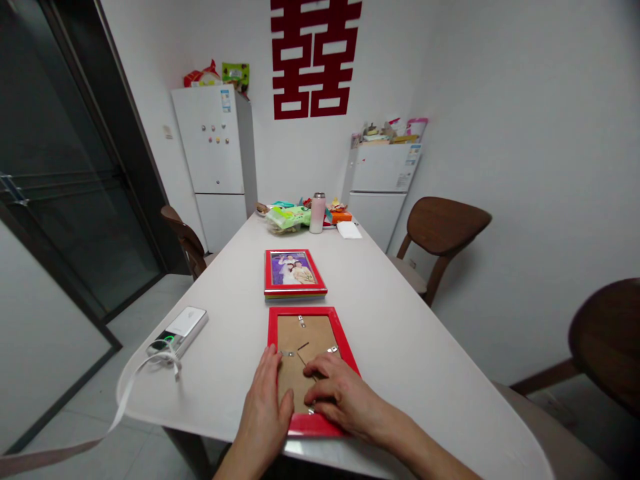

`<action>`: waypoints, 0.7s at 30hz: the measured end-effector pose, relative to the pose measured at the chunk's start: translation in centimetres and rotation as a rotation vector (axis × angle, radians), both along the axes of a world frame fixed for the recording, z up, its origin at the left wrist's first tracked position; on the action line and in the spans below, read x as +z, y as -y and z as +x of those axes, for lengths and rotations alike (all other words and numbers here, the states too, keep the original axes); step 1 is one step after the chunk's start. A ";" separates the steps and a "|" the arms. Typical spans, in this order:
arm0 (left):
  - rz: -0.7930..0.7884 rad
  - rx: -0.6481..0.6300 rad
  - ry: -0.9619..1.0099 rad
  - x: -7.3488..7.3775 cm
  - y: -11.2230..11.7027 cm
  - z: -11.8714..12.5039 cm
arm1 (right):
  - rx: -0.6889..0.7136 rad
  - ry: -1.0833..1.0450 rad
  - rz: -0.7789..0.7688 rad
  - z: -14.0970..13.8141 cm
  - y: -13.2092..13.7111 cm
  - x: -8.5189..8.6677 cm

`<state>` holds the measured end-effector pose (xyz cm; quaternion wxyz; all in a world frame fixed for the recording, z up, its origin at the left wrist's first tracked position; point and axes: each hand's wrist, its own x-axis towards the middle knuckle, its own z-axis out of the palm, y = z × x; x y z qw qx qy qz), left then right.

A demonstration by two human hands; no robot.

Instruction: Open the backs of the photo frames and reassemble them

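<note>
A red picture frame (310,319) lies face down near the table's front edge, its brown backing board with small metal clips facing up. My left hand (264,408) rests flat on the frame's left side, fingers stretched out. My right hand (336,393) lies on the backing board with its fingers curled down onto the board near a clip. A second red frame (294,273) with a photo of two people lies face up just beyond the first one.
A white power bank (179,330) with a white strap lies on the white table (400,333) at the left. A pink bottle (317,213), snack packets and a tissue pack crowd the far end. Wooden chairs (440,230) stand on both sides. Two white fridges stand against the wall.
</note>
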<state>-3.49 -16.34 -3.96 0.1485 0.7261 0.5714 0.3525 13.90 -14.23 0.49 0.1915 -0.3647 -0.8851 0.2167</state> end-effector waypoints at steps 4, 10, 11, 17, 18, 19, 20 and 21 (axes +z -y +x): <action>-0.019 0.003 -0.004 0.2 0.1 0.1 | -0.064 0.029 0.034 -0.6 -0.2 -0.4; -0.061 0.030 -0.004 0.3 0.2 0.0 | -0.141 -0.035 0.013 -1.5 -0.9 -0.2; -0.081 0.042 -0.008 0.3 0.2 0.0 | -0.159 -0.038 0.014 -1.7 -1.2 -0.1; -0.142 0.057 -0.031 0.6 0.2 0.0 | -0.242 0.073 0.085 -4.1 -3.8 -0.1; -0.140 0.056 -0.031 0.6 0.2 0.0 | -0.240 0.096 0.100 -4.5 -4.1 -0.1; -0.133 0.056 -0.029 0.6 0.2 0.0 | -0.238 0.119 0.114 -4.9 -4.3 -0.2; -0.122 0.055 -0.023 0.6 0.2 0.0 | -0.238 0.140 0.126 -5.2 -4.5 -0.3; -0.109 0.053 -0.017 0.5 0.1 0.0 | -0.243 0.157 0.134 -5.5 -4.6 -0.4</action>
